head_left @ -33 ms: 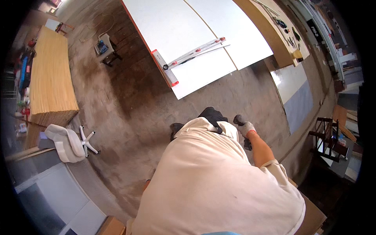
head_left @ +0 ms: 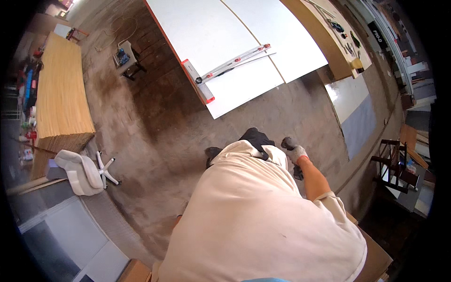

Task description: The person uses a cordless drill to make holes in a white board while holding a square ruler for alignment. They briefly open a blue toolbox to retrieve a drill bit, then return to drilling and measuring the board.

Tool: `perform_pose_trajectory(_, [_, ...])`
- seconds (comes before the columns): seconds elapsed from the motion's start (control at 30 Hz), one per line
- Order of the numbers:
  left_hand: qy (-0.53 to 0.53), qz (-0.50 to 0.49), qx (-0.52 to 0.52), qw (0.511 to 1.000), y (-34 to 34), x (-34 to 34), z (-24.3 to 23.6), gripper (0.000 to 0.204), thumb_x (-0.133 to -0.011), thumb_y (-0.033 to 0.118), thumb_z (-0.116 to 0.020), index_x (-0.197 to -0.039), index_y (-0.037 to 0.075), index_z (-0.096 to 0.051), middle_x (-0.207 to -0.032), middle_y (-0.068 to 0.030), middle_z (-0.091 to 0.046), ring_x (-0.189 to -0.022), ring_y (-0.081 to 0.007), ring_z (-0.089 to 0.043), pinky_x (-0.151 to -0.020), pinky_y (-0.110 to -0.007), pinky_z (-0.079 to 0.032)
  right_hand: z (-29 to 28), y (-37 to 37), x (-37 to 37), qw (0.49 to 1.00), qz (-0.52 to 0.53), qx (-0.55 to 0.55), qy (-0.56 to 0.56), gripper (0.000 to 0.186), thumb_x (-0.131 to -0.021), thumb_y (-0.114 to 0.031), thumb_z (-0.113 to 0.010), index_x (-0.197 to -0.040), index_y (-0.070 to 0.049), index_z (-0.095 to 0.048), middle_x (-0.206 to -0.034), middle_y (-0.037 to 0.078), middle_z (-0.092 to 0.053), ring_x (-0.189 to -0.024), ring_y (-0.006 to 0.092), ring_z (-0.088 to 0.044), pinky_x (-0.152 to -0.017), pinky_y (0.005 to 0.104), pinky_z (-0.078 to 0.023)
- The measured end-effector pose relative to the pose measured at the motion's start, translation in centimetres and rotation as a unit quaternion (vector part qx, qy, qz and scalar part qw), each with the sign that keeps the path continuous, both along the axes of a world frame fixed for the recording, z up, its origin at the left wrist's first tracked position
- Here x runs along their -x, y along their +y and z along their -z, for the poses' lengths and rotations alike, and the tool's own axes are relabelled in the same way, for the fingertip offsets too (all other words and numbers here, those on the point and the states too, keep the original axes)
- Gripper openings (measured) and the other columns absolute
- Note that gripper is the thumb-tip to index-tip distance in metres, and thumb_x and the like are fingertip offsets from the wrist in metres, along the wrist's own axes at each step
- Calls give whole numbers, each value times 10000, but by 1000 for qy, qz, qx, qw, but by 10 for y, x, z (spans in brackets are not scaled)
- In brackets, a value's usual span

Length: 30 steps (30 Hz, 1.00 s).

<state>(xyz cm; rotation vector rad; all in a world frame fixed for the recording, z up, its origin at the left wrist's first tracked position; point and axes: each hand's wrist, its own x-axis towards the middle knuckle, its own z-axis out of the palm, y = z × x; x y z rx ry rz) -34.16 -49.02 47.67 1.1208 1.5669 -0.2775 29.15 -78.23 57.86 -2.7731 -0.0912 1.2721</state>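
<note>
My right hand (head_left: 297,153), in a light knitted glove, hangs beside my right leg with its fingers curled. A dark, rounded object (head_left: 288,142) sticks out past the fingers, and another dark part shows below the wrist. They look like one dark tool gripped in the hand, but its kind is unclear. Of my left arm (head_left: 176,220) only a sliver of skin shows at my left side; that hand is hidden by my body. Ahead lies a large white panel (head_left: 235,96), bearing a grey straightedge with red ends (head_left: 197,81) and a long silver bar with red fittings (head_left: 237,61).
Left stand a tall stack of tan sheets (head_left: 63,89) and a tipped-over pale swivel chair (head_left: 82,173). A small stool (head_left: 131,60) holds a blue tool. Hand tools lie on a wooden bench (head_left: 336,35) at far right. A dark wooden chair (head_left: 392,164) is at right.
My left arm shows slightly less beside my body, its hand now out of sight. My right hand has shifted very slightly and stays beside my leg.
</note>
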Motion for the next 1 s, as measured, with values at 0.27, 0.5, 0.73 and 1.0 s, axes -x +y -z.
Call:
perform_pose_trajectory(0.27, [-64, -104, -15, 992, 37, -84, -36, 155, -990, 220, -652, -893, 99, -656, -761, 9, -613, -638, -125, -546, -577, -305, -431, -13, -34, 5, 994, 76, -74, 30, 687, -863, -595, -785, -1218, -7, -776, -1180, 224, -788, -1162, 330, -748, -954, 439, -556])
perform_pose_trajectory(0.5, [-105, -211, -27, 971, 50, -177, -57, 141, -1022, 222, -671, -1006, 83, -683, -826, 16, -646, -700, -109, -595, -634, -281, -474, -20, -60, -28, 994, 57, -25, 86, 686, -871, -620, -750, -1211, -25, -775, -1173, 262, -765, -1206, 394, -717, -956, 450, -554])
perform_pose_trajectory(0.73, [-96, -231, 75, 965, 34, -261, -60, 337, -1046, 227, -680, -1313, 21, -690, -1048, -35, -730, -863, -120, -676, -706, -281, -528, 29, -111, -82, 990, 93, -56, 85, 571, -887, -472, -786, -1182, 16, -777, -1105, 269, -784, -1104, 355, -761, -925, 445, -564])
perform_pose_trajectory(1.0, [-177, -95, 72, 977, 155, -387, 1, 299, -1039, 238, -723, -1256, 33, -710, -967, 4, -708, -790, -93, -630, -661, -262, -502, 29, -151, -96, 975, 191, -112, 0, 234, -918, -231, -684, -853, -11, -733, -632, 77, -636, -513, 202, -607, -502, 390, -468])
